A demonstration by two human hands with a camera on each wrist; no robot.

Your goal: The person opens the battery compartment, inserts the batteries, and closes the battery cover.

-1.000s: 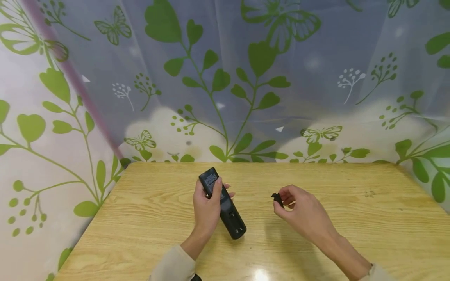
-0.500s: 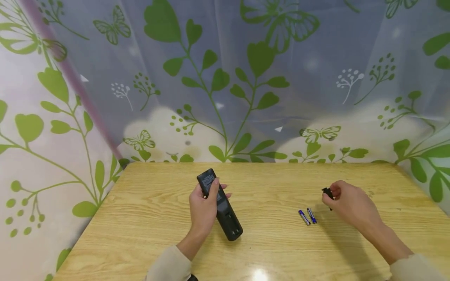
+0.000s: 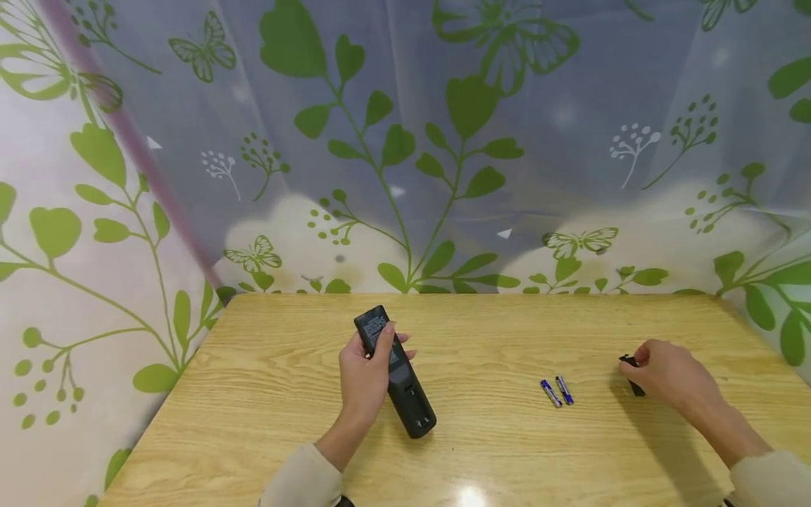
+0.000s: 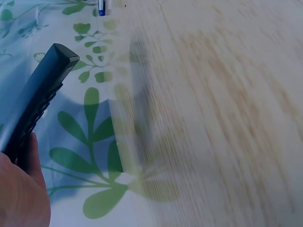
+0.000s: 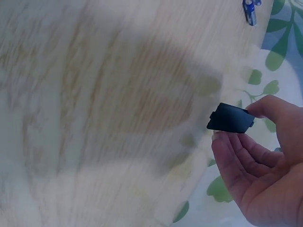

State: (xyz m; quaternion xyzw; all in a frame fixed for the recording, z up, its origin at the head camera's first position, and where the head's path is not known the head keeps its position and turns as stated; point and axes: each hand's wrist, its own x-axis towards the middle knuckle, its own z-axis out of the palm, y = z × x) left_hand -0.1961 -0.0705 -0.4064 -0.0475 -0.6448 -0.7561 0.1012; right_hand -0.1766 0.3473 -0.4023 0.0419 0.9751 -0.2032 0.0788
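Note:
My left hand (image 3: 365,377) grips a black remote control (image 3: 410,405), its back turned up and the battery compartment uncovered at the near end. In the left wrist view the remote (image 4: 40,87) is seen from its side, tilted above the table. Over at the right, my right hand (image 3: 678,377) pinches a small black battery cover (image 3: 633,377) just above the tabletop. The right wrist view shows this cover (image 5: 231,118) between thumb and fingertips. Two blue and silver batteries, a left one (image 3: 551,393) and a right one (image 3: 564,390), lie side by side between the hands.
A light wooden table (image 3: 253,394) carries everything. Behind it hangs a curtain (image 3: 405,176) with green leaves and butterflies, which also runs down the left side. A small dark object (image 3: 345,501) shows partly at the bottom edge, by the left sleeve.
My right hand has moved right and slightly down with the battery cover, past the batteries, which its fingers hid at first. The left hand with the remote has barely shifted left.

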